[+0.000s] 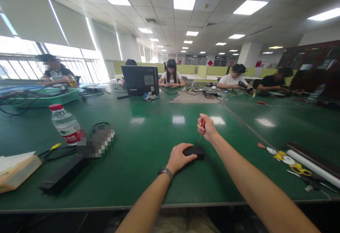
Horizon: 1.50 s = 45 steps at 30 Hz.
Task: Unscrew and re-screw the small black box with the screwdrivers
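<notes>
A small black box-shaped device lies on the green table in front of me. My left hand, with a metal-band watch at the wrist, is closed around its left side and holds it against the tabletop. Above it, my right hand is wrapped round the handle of a screwdriver with red and black colouring. The thin shaft points down, and its tip meets the top of the device near its far edge. Whether the tip sits in a screw is too small to tell.
Left stand a water bottle, a long black case, cables and a tissue pack. Right lie yellow scissors, a white tube and small tools. Another screwdriver lies farther back. Several people sit across the table near a black monitor.
</notes>
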Each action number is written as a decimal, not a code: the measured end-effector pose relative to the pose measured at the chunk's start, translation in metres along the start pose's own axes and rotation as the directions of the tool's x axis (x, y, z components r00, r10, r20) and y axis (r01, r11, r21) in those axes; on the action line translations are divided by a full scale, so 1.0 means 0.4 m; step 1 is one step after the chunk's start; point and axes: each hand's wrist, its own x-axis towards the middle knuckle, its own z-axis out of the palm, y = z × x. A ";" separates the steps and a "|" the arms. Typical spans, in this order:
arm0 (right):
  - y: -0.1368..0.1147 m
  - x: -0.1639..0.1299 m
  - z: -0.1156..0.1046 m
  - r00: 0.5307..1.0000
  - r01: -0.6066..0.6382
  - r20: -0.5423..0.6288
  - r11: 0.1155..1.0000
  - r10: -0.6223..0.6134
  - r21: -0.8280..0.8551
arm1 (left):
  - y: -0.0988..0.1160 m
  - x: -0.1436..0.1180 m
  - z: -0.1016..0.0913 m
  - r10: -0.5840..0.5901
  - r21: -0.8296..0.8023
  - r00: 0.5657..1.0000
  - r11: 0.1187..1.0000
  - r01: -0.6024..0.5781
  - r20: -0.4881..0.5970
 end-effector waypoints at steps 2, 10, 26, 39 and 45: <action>-0.014 -0.004 0.011 1.000 0.006 -0.011 1.000 -0.006 0.014 | -0.002 0.000 0.001 0.006 -0.014 1.000 1.000 -0.006 0.004; -0.015 -0.073 0.075 0.980 -0.122 0.167 0.989 0.107 0.079 | -0.001 0.000 0.002 -0.013 -0.006 1.000 1.000 0.013 -0.009; -0.006 -0.086 0.062 0.971 -0.100 0.225 0.992 0.079 0.083 | 0.005 0.001 0.002 -0.027 -0.011 1.000 1.000 0.027 0.008; 0.006 -0.094 0.066 0.958 -0.064 0.283 0.997 0.049 0.044 | -0.002 0.000 0.008 -0.017 -0.003 1.000 1.000 0.017 -0.012; 0.007 -0.094 0.062 0.980 -0.003 0.197 0.999 -0.004 0.036 | -0.002 0.001 0.010 -0.017 -0.002 1.000 1.000 0.017 -0.012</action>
